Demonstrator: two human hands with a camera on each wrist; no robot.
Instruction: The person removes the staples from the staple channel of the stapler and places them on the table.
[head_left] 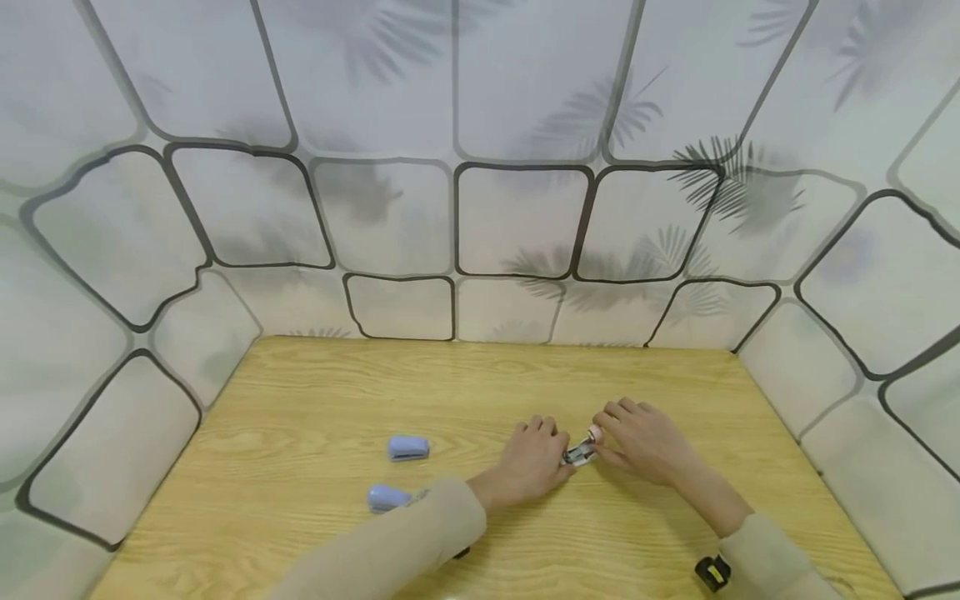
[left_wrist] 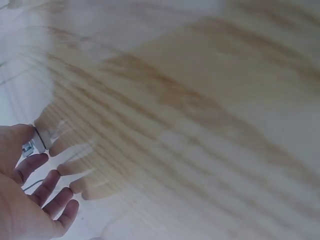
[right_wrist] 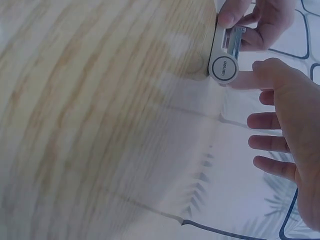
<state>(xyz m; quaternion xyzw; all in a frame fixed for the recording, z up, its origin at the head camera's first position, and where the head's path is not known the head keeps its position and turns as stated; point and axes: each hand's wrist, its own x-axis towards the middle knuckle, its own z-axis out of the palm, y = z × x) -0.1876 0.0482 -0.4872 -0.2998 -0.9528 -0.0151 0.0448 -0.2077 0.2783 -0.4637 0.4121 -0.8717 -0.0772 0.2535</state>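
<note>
In the head view, the small pale stapler (head_left: pixel 580 452) is just at the bench (head_left: pixel 315 400), between the two hands, and all places I give from it. Immediately left of it is the left hand (head_left: pixel 531 457); immediately right, the right hand (head_left: pixel 648 442). Farther to its left lie two blue stapler-like things (head_left: pixel 408 447) (head_left: pixel 387 497), the nearer one partly behind the left sleeve (head_left: pixel 390 533).

In the left wrist view, the left hand pinches one end of the stapler between thumb and forefinger; its other fingers are loosely bent.

In the right wrist view, the stapler seems opened, its metal channel (right_wrist: pixel 234 42) standing out along the body. This channel is the only container I can point to; whether staples are inside is too unclear to tell. The right hand is mostly relaxed, one straight finger touching the round end (right_wrist: pixel 224 69) without grasping. In my judgement, the left pinch should be firm, the finger pressure gentle, and fingertips away from the channel.
</note>
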